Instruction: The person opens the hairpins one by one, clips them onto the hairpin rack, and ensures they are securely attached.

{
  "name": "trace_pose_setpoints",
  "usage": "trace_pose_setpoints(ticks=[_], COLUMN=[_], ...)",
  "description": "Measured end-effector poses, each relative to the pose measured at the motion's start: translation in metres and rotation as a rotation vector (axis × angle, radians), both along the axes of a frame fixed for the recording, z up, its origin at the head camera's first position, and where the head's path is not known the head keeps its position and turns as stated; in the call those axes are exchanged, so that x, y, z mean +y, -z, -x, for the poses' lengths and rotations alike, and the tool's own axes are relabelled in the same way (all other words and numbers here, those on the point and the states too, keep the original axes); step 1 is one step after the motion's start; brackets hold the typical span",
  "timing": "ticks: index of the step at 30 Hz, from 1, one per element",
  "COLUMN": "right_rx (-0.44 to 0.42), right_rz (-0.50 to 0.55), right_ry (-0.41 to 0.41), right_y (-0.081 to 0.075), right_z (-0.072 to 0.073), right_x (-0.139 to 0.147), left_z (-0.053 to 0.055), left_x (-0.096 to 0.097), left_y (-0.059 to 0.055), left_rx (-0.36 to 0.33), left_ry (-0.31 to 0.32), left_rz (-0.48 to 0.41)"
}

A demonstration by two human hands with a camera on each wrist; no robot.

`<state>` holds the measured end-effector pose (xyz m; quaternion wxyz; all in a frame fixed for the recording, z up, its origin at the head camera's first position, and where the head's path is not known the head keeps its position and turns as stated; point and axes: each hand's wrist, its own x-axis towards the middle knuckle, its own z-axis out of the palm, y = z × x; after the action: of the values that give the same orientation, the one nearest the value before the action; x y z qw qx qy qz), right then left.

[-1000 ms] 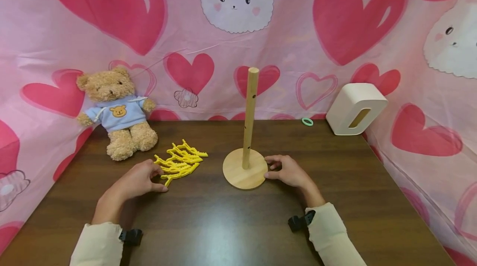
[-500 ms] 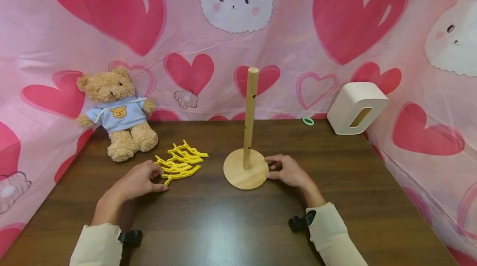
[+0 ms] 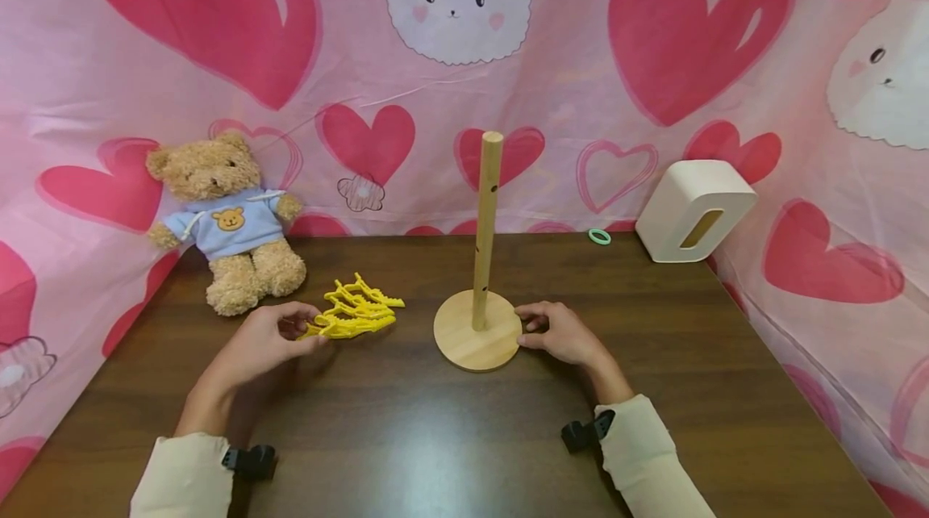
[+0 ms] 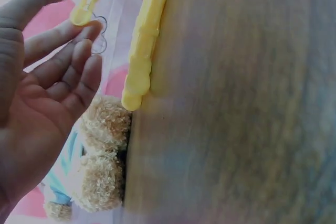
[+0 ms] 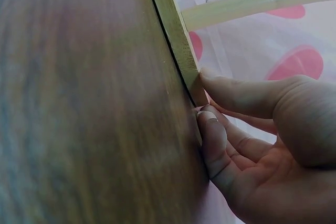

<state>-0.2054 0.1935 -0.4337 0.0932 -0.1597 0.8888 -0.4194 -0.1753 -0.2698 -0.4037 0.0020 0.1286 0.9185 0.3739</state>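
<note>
My left hand (image 3: 264, 340) pinches a yellow alligator hair clip (image 4: 84, 11) between thumb and fingertips; in the left wrist view its rounded handle end shows, raised off the table. Another yellow clip (image 4: 143, 43) lies flat on the wood beside it. In the head view several such clips (image 3: 366, 300) lie side by side, just beyond my left fingertips. My right hand (image 3: 559, 332) holds the right rim of a round wooden base (image 3: 460, 344), thumb and fingers at its edge. From that base an upright wooden pole (image 3: 488, 219) rises, with small dark holes along it.
A teddy bear (image 3: 235, 219) in a blue sweater sits at the back left of the brown table (image 3: 428, 445). At the back right are a small mint-green ring (image 3: 599, 236) and a white box (image 3: 678, 219) with a slot. Pink heart-patterned cloth (image 3: 551, 90) hangs behind.
My left hand has taken hold of the nearest yellow clip and moved it slightly up and away, over the others. The right hand and the wooden stand stay where they were.
</note>
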Motion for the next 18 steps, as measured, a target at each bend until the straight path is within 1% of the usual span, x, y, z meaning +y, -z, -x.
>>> trace_pose_setpoints(ticks=[4, 9, 14, 16, 18], right_rx=[0.001, 0.01, 0.013, 0.01, 0.004], right_rz=[0.011, 0.017, 0.029, 0.032, 0.04], right_ry=[0.005, 0.02, 0.042, 0.048, 0.054], right_y=[0.0, 0.001, 0.0, 0.0, -0.001], right_z=[0.0, 0.0, -0.001, -0.001, -0.001], right_x=[-0.001, -0.002, -0.003, -0.004, -0.004], left_z=[-0.001, -0.001, 0.0, 0.0, 0.002], left_x=[0.001, 0.005, 0.013, 0.017, 0.021], left_y=[-0.001, -0.002, -0.002, -0.003, -0.004], left_rx=[0.006, 0.045, 0.103, 0.112, 0.106], left_ry=[-0.032, -0.047, -0.018, -0.009, -0.008], left_rz=[-0.075, -0.091, -0.159, -0.191, -0.207])
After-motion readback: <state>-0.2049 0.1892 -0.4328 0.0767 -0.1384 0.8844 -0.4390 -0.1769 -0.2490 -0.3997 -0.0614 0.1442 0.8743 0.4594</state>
